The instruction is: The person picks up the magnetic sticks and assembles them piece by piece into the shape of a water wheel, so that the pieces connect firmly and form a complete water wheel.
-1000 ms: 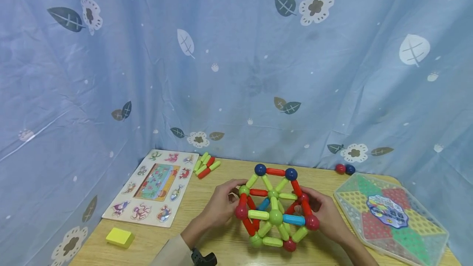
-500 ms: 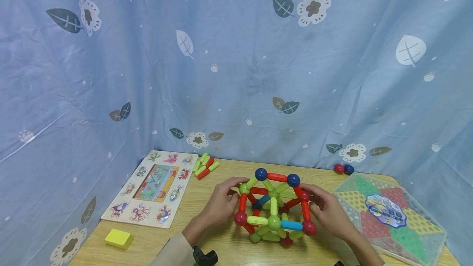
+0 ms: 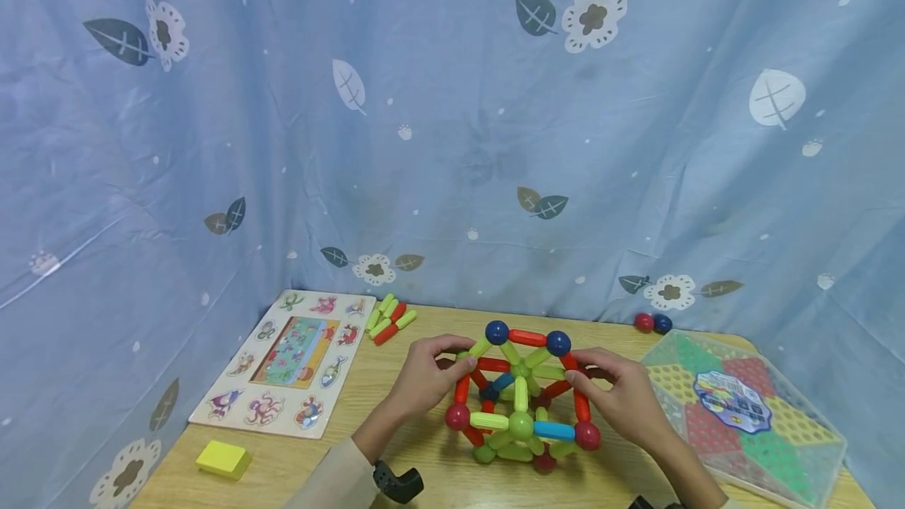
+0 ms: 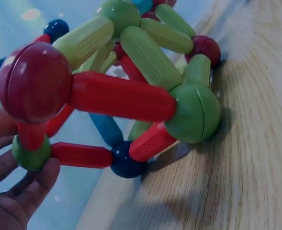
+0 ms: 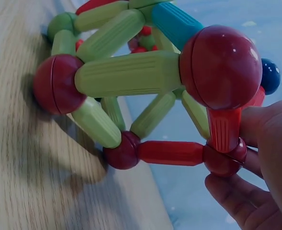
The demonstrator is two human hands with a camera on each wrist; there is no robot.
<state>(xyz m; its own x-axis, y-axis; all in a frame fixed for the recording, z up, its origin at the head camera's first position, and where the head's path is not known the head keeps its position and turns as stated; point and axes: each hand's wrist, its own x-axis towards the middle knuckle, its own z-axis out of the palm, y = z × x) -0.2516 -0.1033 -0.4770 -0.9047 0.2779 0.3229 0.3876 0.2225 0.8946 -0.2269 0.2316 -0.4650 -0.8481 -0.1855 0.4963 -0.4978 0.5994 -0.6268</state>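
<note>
A ball-and-stick magnetic building frame (image 3: pixel 521 425) stands on the table between both hands, made of green, red and blue rods joined by coloured balls. In the head view my left hand (image 3: pixel 426 378) holds its upper left side. The left wrist view shows those fingers around a green ball (image 4: pixel 31 152). Across from it, my right hand (image 3: pixel 622 393) grips the upper right side, where the right wrist view shows a dark red ball (image 5: pixel 222 160) between thumb and fingers. Two dark blue balls with a red rod (image 3: pixel 527 338) form the top. The lower balls appear to rest on the wood.
Loose green and red rods (image 3: pixel 386 330) lie at the back left, beside a sea-animal puzzle board (image 3: pixel 332 403). A yellow block (image 3: pixel 223 459) sits at the front left. At right are a Chinese checkers box (image 3: pixel 799 446) and two loose balls, red (image 3: pixel 643 323) and blue (image 3: pixel 662 324).
The frame has tilted and settled, with its lower front balls shifting back and its front middle ball slightly lower. Both thumbs have come round to the near side of the frame.
</note>
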